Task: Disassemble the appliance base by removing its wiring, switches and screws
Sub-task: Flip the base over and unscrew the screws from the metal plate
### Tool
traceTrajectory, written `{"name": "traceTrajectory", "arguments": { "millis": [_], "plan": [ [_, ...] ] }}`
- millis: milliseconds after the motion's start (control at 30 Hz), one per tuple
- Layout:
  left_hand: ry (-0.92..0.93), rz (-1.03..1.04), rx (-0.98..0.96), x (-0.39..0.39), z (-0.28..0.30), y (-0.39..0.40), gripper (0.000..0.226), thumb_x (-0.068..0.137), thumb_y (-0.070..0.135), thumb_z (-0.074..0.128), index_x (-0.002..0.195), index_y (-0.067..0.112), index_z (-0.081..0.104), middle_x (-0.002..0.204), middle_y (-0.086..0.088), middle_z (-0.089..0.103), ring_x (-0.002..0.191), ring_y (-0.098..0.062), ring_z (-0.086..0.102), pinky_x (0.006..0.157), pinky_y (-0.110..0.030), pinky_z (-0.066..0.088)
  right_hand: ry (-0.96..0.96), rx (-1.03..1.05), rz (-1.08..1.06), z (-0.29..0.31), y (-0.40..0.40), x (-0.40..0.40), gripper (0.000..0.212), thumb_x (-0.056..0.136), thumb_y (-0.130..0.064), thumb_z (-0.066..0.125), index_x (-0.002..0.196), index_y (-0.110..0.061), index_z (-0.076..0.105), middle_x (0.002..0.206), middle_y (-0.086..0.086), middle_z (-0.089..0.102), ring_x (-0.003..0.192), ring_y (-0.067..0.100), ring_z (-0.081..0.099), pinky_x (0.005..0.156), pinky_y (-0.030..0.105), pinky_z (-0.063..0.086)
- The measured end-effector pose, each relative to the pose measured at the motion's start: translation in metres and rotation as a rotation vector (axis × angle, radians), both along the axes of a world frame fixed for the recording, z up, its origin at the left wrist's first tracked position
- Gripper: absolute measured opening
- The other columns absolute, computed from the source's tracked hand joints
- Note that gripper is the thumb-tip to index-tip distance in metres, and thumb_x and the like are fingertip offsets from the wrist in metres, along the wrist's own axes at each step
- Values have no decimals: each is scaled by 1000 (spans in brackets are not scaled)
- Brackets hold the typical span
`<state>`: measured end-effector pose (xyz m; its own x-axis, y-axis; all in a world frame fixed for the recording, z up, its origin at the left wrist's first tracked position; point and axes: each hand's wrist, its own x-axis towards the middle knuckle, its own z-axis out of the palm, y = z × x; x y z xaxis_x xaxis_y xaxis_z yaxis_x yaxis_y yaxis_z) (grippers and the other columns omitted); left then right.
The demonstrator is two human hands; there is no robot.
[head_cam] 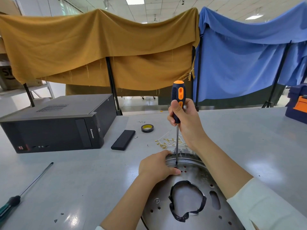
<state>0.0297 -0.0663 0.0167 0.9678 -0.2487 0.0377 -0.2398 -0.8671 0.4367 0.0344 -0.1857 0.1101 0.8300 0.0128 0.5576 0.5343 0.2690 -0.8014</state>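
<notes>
A round metal appliance base (199, 180) lies on the grey table at the bottom centre, with small holes and a central opening ringed by black tape (187, 216). My right hand (186, 120) grips an orange-and-black screwdriver (178, 95) held upright, its tip down at a hole on the base's far rim. My left hand (157, 165) presses on the rim just left of the tip. A bundle of white wires with brass terminals (167, 142) lies on the table just beyond the base. Whether a screw sits under the tip is hidden.
A black Lenovo computer case (56, 123) stands at the left. A flat black bar (123, 139), a roll of tape (147, 128) and tiny loose screws (136, 137) lie mid-table. A second long screwdriver (25, 191) rests at the front left. Blue and orange boxes (299, 103) sit at the right edge.
</notes>
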Motion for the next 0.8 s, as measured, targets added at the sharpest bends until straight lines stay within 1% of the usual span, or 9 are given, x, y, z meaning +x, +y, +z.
{"name": "traceTrajectory", "arguments": {
  "millis": [67, 167, 267, 367, 467, 567, 633, 733, 800],
  "plan": [
    [-3, -1, 2, 0, 0, 0, 70, 64, 68, 68, 124, 43, 44, 110, 11, 63, 98, -16, 60, 73, -26, 40, -7, 11, -42, -3, -1, 1, 34, 82, -46, 54, 100, -17, 51, 73, -1, 58, 57, 11, 49, 57, 22, 43],
    [-7, -2, 11, 0, 0, 0, 70, 64, 68, 67, 125, 43, 43, 112, 9, 62, 101, -17, 59, 73, -27, 39, 61, 72, 5, -3, -3, 3, 48, 82, -52, 44, 103, -13, 61, 80, 2, 58, 64, 11, 52, 59, 25, 45],
    [-12, -2, 8, 0, 0, 0, 70, 64, 68, 67, 125, 42, 44, 112, 10, 62, 102, -16, 59, 73, -26, 39, 89, 109, 96, 1, -4, 4, 57, 85, -56, 37, 109, -8, 53, 74, 2, 51, 60, 12, 45, 51, 24, 39],
    [-21, 3, 3, 0, 0, 0, 70, 64, 68, 67, 125, 42, 44, 112, 10, 62, 102, -16, 58, 73, -25, 38, 62, 68, 112, 3, -2, 3, 54, 80, -61, 49, 105, -13, 42, 68, 1, 46, 55, 12, 40, 46, 22, 31],
    [-22, 3, 10, 0, 0, 0, 71, 64, 68, 67, 126, 42, 44, 115, 10, 62, 105, -16, 57, 73, -26, 37, 31, 44, 21, 0, 1, 2, 48, 80, -47, 63, 104, -15, 36, 69, -1, 51, 57, 12, 43, 47, 24, 35],
    [-24, 0, 9, 0, -1, 0, 70, 64, 68, 66, 126, 42, 44, 115, 10, 62, 105, -16, 57, 73, -26, 37, 19, 43, -5, -3, 1, 3, 38, 84, -45, 51, 105, -15, 44, 69, -2, 57, 60, 12, 49, 52, 26, 43],
    [-27, -1, 7, 0, -1, 0, 70, 65, 68, 66, 125, 42, 44, 114, 10, 62, 105, -16, 57, 73, -26, 37, 61, 59, 22, -2, -1, 4, 46, 85, -52, 41, 104, -12, 54, 70, -2, 58, 58, 12, 51, 55, 26, 45],
    [-26, 1, 5, 0, -1, 0, 70, 64, 69, 66, 125, 42, 44, 114, 10, 62, 105, -16, 57, 74, -26, 38, 86, 73, 85, 0, -1, 5, 56, 88, -56, 29, 99, -10, 58, 65, -1, 53, 52, 12, 45, 51, 24, 39],
    [-21, 2, 1, 0, -1, 0, 70, 64, 68, 66, 125, 42, 44, 114, 10, 61, 105, -16, 57, 74, -26, 38, 58, 52, 116, 1, 0, 3, 52, 87, -59, 36, 99, -11, 52, 63, 0, 48, 50, 13, 41, 49, 25, 32]
  ]
}}
